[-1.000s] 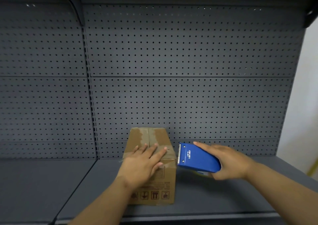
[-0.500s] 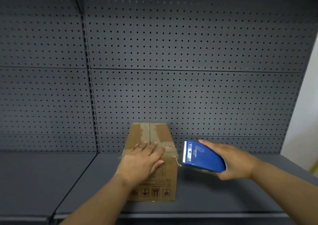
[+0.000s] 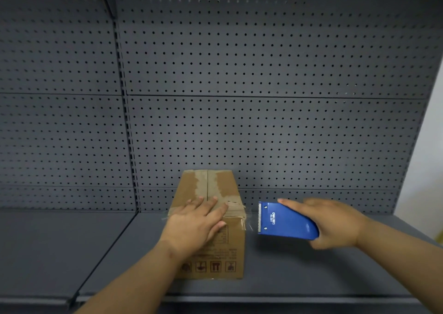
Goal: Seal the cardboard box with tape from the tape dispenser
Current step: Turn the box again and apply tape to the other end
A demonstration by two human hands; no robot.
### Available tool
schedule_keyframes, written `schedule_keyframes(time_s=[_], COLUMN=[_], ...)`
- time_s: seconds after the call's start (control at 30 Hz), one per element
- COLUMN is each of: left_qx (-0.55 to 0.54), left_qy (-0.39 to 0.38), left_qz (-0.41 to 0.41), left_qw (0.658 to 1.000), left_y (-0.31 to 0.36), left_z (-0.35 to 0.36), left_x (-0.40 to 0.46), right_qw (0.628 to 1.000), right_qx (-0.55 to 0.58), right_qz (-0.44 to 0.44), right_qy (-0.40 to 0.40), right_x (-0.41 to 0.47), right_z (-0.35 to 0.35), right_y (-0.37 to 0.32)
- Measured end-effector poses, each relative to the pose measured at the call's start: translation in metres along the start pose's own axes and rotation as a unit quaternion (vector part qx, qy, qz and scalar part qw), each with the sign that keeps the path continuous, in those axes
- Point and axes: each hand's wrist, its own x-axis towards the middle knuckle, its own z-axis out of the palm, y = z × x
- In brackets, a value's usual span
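**Box pinned, dispenser held off to its right**

We found the cardboard box [image 3: 211,220] standing on the grey shelf [image 3: 299,273], close to the pegboard back wall [image 3: 263,97], its top flaps closed and marked with pale strips where old tape had torn away. The left hand [image 3: 194,225] lay flat across the near part of the top, fingers straight and spread, pointing far and right, pressing down and grasping nothing. Its forearm reached in from the near left. The right hand [image 3: 333,222] gripped the blue tape dispenser [image 3: 285,221], fingers wrapped round its rear, toothed edge facing left toward the box. The dispenser hung just right of the box, apart from it. A clear strip of tape [image 3: 248,217] seemed to span the gap, though we could not tell for certain.
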Motion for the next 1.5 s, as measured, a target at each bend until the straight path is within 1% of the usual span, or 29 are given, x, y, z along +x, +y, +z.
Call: schedule_keyframes(time_s=[0.23, 0.3, 0.33, 0.4, 0.43, 0.5, 0.63, 0.73, 0.83, 0.9, 1.03, 1.13, 1.33, 1.5], left_qx=[0.011, 0.012, 0.015, 0.017, 0.016, 0.009, -0.016, -0.016, -0.012, -0.036, -0.066, -0.083, -0.107, -0.112], left_qy=[-0.009, -0.011, -0.015, -0.016, -0.016, -0.017, -0.018, -0.015, -0.001, 0.001, 0.007, 0.017, 0.02, 0.028], left_qz=[0.009, 0.016, 0.019, 0.023, 0.02, 0.007, 0.001, -0.006, -0.007, -0.024, -0.044, -0.039, -0.034, -0.042], left_qw=[1.0, 1.0, 1.0, 0.999, 1.0, 1.0, 1.0, 1.0, 1.0, 0.999, 0.997, 0.996, 0.993, 0.992], left_y=[0.0, 0.001, 0.001, 0.003, 0.003, 0.003, 0.004, 0.004, 0.014, 0.021, 0.029, 0.024, 0.023, 0.024], left_z=[0.0, 0.0, -0.001, -0.005, -0.005, -0.006, -0.007, -0.01, -0.018, -0.017, -0.015, -0.013, -0.016, -0.014], left_x=[0.001, 0.002, 0.001, 0.0, -0.002, -0.003, -0.007, -0.011, -0.012, -0.013, -0.013, -0.013, -0.015, -0.014], right_qw=[0.995, 0.991, 0.986, 0.968, 0.962, 0.968, 0.986, 0.985, 0.981, 0.979, 0.974, 0.973, 0.978, 0.976], right_qx=[-0.091, -0.129, -0.162, -0.243, -0.256, -0.222, -0.105, -0.07, -0.039, -0.035, 0.012, 0.05, -0.013, -0.03], right_qz=[0.012, 0.033, 0.044, 0.054, 0.069, 0.104, 0.129, 0.139, 0.162, 0.167, 0.193, 0.197, 0.197, 0.206], right_qy=[0.034, 0.032, 0.022, -0.037, -0.062, -0.06, 0.03, 0.077, 0.104, 0.114, 0.12, 0.111, 0.068, 0.061], right_x=[0.005, 0.008, 0.011, 0.019, 0.023, 0.032, 0.041, 0.038, 0.03, 0.025, 0.016, 0.012, 0.013, 0.023], right_z=[-0.026, -0.028, -0.025, -0.013, -0.004, 0.011, 0.015, 0.016, 0.018, 0.021, 0.026, 0.037, 0.076, 0.107], right_y=[-0.049, -0.058, -0.061, -0.064, -0.063, -0.06, -0.062, -0.061, -0.052, -0.047, -0.032, -0.019, -0.009, -0.007])
